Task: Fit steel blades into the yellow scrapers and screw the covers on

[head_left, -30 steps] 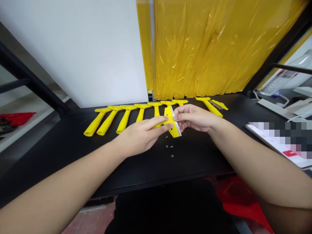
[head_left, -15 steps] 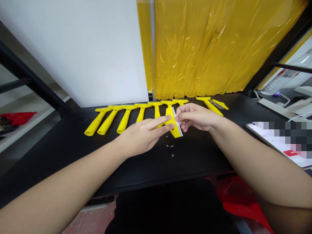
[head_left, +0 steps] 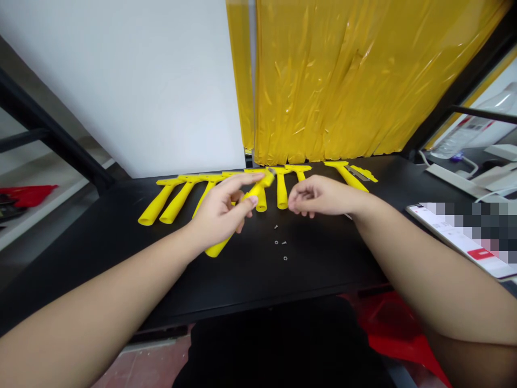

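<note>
My left hand (head_left: 226,203) is closed round a yellow scraper (head_left: 218,248), its handle slanting down to the left below the palm. The scraper's head end shows beyond my fingertips. My right hand (head_left: 311,196) hovers to the right of it, apart from the scraper, its thumb and fingers pinched together. Whatever lies between those fingertips is hidden. On the black table between and below the hands lie small screws (head_left: 284,243) and nuts (head_left: 285,258). Behind the hands, several yellow scraper handles (head_left: 151,210) stretch in a row with their heads toward the back.
To the right of the row lie another yellow handle (head_left: 351,177) and a flat yellow piece (head_left: 365,173) beside a grey blade. A phone-like tablet (head_left: 456,237) rests at the right edge. Yellow plastic sheeting (head_left: 331,81) and a white panel (head_left: 161,86) border the table's back.
My left hand has turned the scraper and drawn it left, so its wide head no longer faces me. My right hand has come off the scraper's blade edge and is now separate.
</note>
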Demonstrator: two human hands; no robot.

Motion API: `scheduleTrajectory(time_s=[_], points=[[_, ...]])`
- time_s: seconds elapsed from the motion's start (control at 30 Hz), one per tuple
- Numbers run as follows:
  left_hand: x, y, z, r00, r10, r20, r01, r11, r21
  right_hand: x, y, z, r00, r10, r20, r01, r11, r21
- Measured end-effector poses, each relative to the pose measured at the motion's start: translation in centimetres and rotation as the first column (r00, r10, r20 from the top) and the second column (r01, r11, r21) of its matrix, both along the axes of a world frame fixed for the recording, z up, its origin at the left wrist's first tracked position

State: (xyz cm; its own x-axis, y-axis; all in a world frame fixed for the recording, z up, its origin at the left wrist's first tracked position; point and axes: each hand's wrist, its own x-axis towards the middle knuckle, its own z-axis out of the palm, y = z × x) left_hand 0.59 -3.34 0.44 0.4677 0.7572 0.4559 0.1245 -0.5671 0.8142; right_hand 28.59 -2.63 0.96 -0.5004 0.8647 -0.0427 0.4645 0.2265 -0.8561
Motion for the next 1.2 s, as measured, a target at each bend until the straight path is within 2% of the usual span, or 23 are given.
scheduleTrajectory(time_s=[0.03,0.1,0.17,0.27,0.43,0.53,0.57,0.63,0.7,0.77,0.83,0.93,1.1,1.2], points=[[0.2,0.0,0.0,0.995,0.002,0.102,0.015,0.986,-0.166,-0.3,-0.1,-0.2,0.994,0.053,0.091,-0.058,0.997,0.043],[0.5,0.2,0.0,0.961,0.009,0.277,0.103,0.917,-0.385,-1.1,-0.4,-0.8,0.97,0.101,0.222,-0.134,0.981,0.141],[0.8,0.5,-0.1,0.927,0.016,0.374,0.183,0.851,-0.492,-2.2,-0.6,-1.2,0.949,0.127,0.288,-0.189,0.961,0.2],[1.0,0.9,-0.3,0.912,0.029,0.41,0.237,0.777,-0.583,-3.4,-0.7,-1.6,0.933,0.165,0.319,-0.242,0.945,0.219],[0.9,1.2,-0.4,0.903,0.053,0.427,0.254,0.736,-0.628,-3.9,-1.4,-1.2,0.895,0.139,0.425,-0.277,0.917,0.285],[0.7,1.3,-0.2,0.901,0.047,0.43,0.265,0.726,-0.634,-3.1,-1.9,-0.4,0.884,0.169,0.436,-0.301,0.919,0.255],[0.7,1.3,-0.2,0.902,0.038,0.429,0.272,0.723,-0.635,-2.8,-2.0,-0.1,0.906,0.187,0.38,-0.289,0.929,0.231],[0.6,1.4,-0.3,0.904,0.018,0.428,0.286,0.719,-0.633,-2.0,-2.0,0.3,0.971,0.169,0.17,-0.204,0.955,0.215],[0.6,1.5,-0.5,0.904,0.006,0.427,0.294,0.717,-0.632,-1.5,-1.8,0.5,0.997,0.051,-0.064,-0.033,0.964,0.263],[0.6,1.4,-0.7,0.902,0.005,0.432,0.3,0.712,-0.635,-1.4,-1.5,0.5,0.978,-0.078,-0.192,0.142,0.927,0.347],[0.7,1.2,-0.7,0.9,0.005,0.435,0.306,0.703,-0.642,-1.6,-1.3,0.3,0.97,-0.146,-0.195,0.22,0.869,0.443],[0.9,0.9,-0.7,0.897,-0.005,0.442,0.321,0.696,-0.642,-2.1,-1.2,0.2,0.978,-0.167,-0.121,0.206,0.825,0.526],[1.2,0.4,-0.7,0.899,-0.03,0.437,0.332,0.698,-0.635,-2.2,-1.4,0.5,0.984,-0.17,-0.061,0.174,0.797,0.579],[1.3,0.4,-0.7,0.909,-0.027,0.416,0.312,0.708,-0.634,-1.7,-1.5,0.7,0.992,-0.119,-0.033,0.117,0.82,0.561]])
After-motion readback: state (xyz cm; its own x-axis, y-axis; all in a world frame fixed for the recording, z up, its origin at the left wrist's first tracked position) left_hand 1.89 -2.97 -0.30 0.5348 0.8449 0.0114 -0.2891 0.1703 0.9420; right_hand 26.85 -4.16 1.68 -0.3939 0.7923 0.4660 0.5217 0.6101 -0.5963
